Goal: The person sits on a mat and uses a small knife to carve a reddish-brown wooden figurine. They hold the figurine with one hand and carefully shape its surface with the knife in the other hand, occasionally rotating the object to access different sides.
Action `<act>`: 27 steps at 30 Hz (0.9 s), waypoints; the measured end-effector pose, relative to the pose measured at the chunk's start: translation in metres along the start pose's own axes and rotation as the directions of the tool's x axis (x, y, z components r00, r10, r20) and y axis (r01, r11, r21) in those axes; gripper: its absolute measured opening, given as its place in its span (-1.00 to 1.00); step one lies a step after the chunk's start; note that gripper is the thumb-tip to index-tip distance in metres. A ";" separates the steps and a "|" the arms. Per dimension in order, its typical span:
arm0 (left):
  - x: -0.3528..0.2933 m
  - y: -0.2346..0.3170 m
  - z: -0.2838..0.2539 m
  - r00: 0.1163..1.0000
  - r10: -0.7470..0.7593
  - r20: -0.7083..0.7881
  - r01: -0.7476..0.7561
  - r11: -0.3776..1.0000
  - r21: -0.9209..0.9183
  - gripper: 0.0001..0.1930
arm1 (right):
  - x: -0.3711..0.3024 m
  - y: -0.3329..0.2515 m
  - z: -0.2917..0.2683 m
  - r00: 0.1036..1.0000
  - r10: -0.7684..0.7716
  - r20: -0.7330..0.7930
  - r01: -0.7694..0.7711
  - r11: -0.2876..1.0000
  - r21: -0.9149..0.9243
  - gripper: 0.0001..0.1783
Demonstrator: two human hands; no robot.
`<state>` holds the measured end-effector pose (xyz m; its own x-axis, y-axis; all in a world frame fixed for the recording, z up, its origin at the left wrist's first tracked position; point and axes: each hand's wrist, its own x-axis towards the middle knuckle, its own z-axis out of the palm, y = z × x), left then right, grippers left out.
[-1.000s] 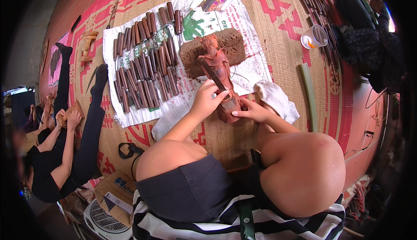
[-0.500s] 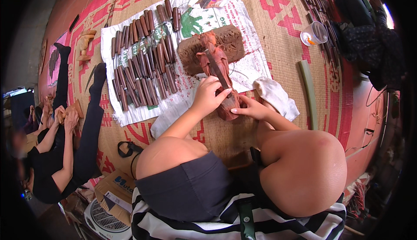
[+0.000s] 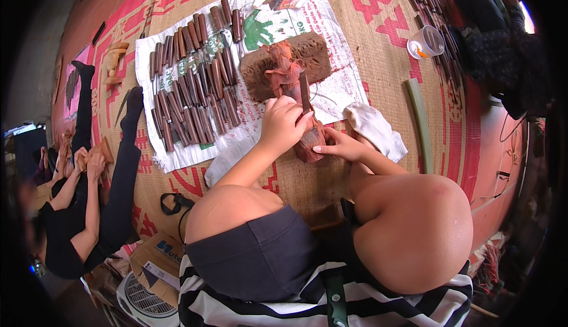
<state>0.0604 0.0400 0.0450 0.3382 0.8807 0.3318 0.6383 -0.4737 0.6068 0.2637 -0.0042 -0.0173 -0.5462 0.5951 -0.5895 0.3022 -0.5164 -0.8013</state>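
A reddish wooden carving (image 3: 285, 78) lies lengthwise before me, its far end on a brown carved wooden block (image 3: 255, 77). My left hand (image 3: 284, 123) is closed around the near part of a flat, dark, file-like bar (image 3: 305, 90). The bar rests along the carving's right side, pointing away from me. Its lower end is hidden by my fingers. At the carving's near end, my right hand (image 3: 343, 146) grips the wood from the right, thumb on top; its other fingers are partly hidden.
Several wooden-handled carving tools (image 3: 192, 84) lie in rows on a white sack (image 3: 177, 164) at left. A white cloth (image 3: 376, 129), a green strip (image 3: 419, 123) and a plastic cup (image 3: 426, 43) are at right. Another person (image 3: 71, 226) holds a wooden piece at far left.
The bar has swung from slanting left to nearly straight away from me, its far end shifting right. My left hand has turned with it. My right hand stays on the carving.
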 end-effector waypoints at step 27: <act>0.002 -0.001 0.005 0.995 -0.063 0.072 0.059 0.997 0.054 -0.83 | 0.002 -0.002 0.001 1.000 0.006 -0.023 -0.008 0.995 -0.099 -0.03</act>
<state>0.0641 0.0423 0.0417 0.3468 0.9068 0.2399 0.6938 -0.4200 0.5850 0.2612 -0.0030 -0.0166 -0.5260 0.6064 -0.5964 0.3825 -0.4576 -0.8027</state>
